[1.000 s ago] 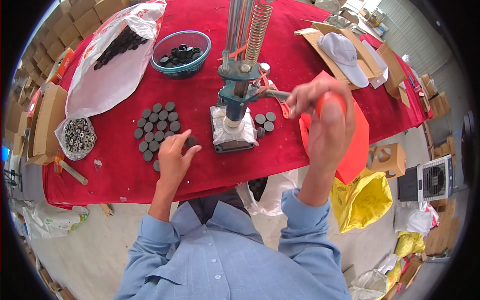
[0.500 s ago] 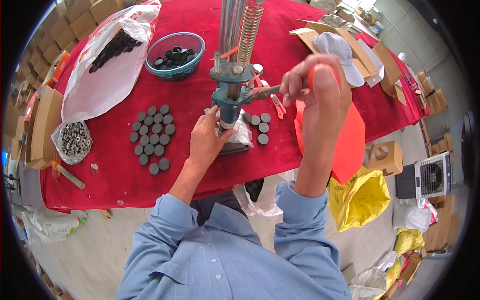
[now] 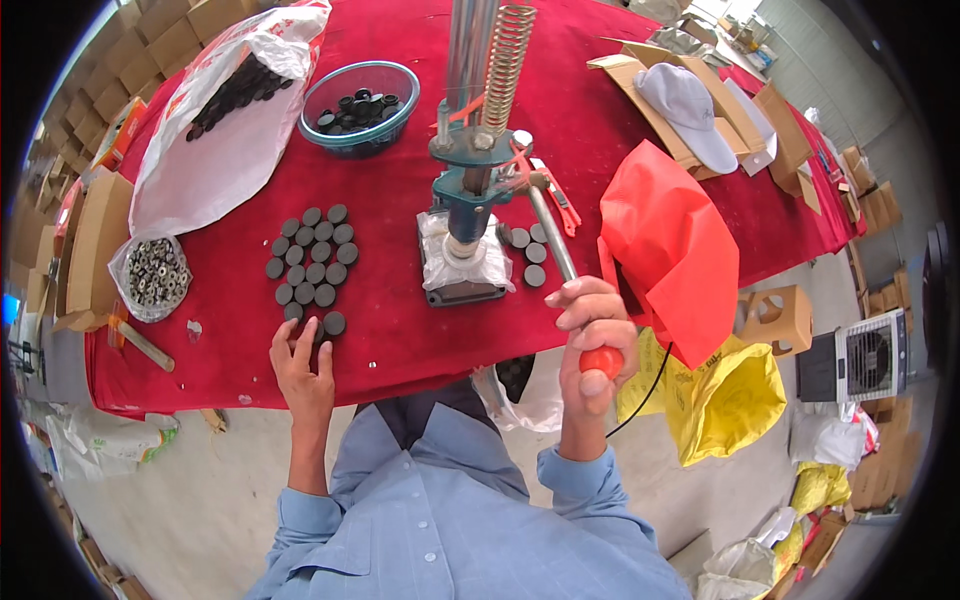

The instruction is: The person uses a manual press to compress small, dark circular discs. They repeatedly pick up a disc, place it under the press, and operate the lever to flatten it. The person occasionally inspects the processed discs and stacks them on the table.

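Note:
My left hand (image 3: 303, 372) reaches to the near end of a cluster of round black caps (image 3: 316, 273). Its fingers are stretched apart, with the fingertips at the nearest caps, partly covering one. My right hand (image 3: 598, 340) is wrapped round the lever (image 3: 552, 232) of a green hand press (image 3: 470, 190), near its red ball knob (image 3: 601, 361). The lever slants down toward me. Below the press's ram, the base (image 3: 468, 293) is covered with clear plastic film (image 3: 435, 250). Several more caps (image 3: 535, 253) lie right of the base.
A blue bowl (image 3: 310, 125) of black parts and a white sack (image 3: 205, 185) stand back left. A bag of metal parts (image 3: 150, 280) lies far left. On the right are a red cloth bag (image 3: 668, 240), a red-handled tool (image 3: 568, 212), a grey cap (image 3: 685, 110) and a yellow sack (image 3: 735, 400).
My left hand has left the press's ram and moved left to the near caps. My right hand has swung the lever down toward me, keeping its grip.

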